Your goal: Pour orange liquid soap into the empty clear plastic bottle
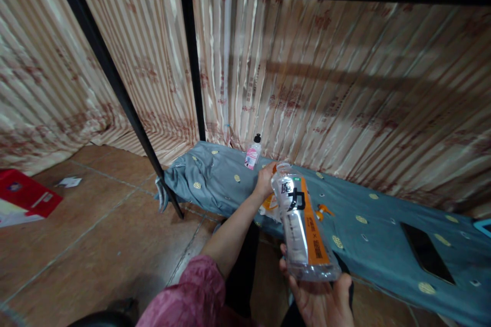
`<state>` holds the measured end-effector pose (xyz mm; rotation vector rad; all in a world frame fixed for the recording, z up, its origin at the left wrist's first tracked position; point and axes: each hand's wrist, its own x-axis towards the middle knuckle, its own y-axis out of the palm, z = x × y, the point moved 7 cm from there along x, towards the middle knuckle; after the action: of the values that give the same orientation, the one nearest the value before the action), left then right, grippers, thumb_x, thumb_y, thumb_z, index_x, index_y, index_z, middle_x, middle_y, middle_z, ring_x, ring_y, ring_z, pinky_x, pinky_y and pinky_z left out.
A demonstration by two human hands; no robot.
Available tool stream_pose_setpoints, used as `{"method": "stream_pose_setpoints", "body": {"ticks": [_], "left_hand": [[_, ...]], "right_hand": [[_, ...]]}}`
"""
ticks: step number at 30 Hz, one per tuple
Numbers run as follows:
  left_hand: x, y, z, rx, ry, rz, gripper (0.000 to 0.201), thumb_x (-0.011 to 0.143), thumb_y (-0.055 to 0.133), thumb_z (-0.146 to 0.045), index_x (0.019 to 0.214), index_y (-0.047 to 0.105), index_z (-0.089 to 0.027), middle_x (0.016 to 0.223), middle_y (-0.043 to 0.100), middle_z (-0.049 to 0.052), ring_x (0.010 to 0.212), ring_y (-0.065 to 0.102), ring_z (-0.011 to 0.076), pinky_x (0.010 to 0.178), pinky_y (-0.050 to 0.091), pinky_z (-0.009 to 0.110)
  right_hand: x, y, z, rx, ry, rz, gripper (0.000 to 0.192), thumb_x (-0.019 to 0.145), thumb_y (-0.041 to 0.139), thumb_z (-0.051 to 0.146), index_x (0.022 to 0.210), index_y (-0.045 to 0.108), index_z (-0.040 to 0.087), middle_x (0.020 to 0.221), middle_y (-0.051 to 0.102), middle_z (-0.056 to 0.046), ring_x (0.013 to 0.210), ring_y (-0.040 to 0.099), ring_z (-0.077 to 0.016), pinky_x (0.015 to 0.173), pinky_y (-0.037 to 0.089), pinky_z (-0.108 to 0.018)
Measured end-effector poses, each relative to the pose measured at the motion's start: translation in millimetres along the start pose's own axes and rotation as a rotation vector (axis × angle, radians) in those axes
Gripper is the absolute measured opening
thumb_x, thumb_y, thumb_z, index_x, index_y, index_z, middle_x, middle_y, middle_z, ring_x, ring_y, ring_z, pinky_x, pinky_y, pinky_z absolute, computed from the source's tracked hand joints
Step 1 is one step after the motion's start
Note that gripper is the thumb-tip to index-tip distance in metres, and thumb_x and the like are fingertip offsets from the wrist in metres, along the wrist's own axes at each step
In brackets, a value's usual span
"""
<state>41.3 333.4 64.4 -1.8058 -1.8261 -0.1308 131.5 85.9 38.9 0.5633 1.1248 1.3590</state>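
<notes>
A clear plastic drink bottle (294,225) with an orange label and dark characters leans in front of me, its uncapped mouth pointing up and away. My right hand (320,301) grips it at the base from below. Close beside its neck, my left hand (264,180) is closed, with a small orange cap (274,167) showing at the fingertips. Partly behind the bottle lie an orange-and-white packet (270,203) and a small orange item (324,210), whose kinds I cannot make out.
A bench-like surface with a blue-grey patterned cloth (368,235) runs ahead, bearing a pump bottle (253,152) and a dark phone (427,253). Black metal posts (115,87) and an overhead bar frame it, with striped curtains (326,87) behind. A red box (26,194) lies on the tiled floor.
</notes>
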Motion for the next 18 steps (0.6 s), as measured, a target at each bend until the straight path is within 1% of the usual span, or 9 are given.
{"method": "stream_pose_setpoints", "body": {"ticks": [6,11,18], "left_hand": [[-0.8,-0.9,-2.6,0.009,0.002,0.003,0.022,0.080,0.063,-0.029,0.097,0.067,-0.015,0.094,0.072,0.008,0.088,0.067,0.0196,0.083,0.052,0.030],[-0.1,0.2,-1.4,0.028,0.025,0.002,0.022,0.079,0.064,-0.029,0.096,0.067,-0.015,0.094,0.072,0.007,0.088,0.067,0.0199,0.083,0.052,0.031],[0.1,0.5,0.8,0.030,0.030,-0.012,0.024,0.080,0.064,-0.027,0.100,0.067,-0.016,0.098,0.072,0.007,0.091,0.066,0.0195,0.085,0.052,0.030]], "right_hand": [[0.9,-0.8,-0.6,0.013,0.003,0.006,0.062,0.060,0.077,0.061,0.112,0.070,0.028,0.113,0.074,-0.017,0.094,0.073,-0.0315,0.072,0.061,-0.029],[1.4,-2.3,-0.7,0.015,0.011,-0.002,0.060,0.060,0.077,0.062,0.109,0.072,0.028,0.110,0.075,-0.017,0.094,0.073,-0.0315,0.072,0.061,-0.030],[1.6,-2.7,-0.4,0.003,0.003,0.016,0.061,0.061,0.076,0.062,0.111,0.071,0.028,0.112,0.074,-0.016,0.095,0.072,-0.0313,0.072,0.061,-0.030]]}}
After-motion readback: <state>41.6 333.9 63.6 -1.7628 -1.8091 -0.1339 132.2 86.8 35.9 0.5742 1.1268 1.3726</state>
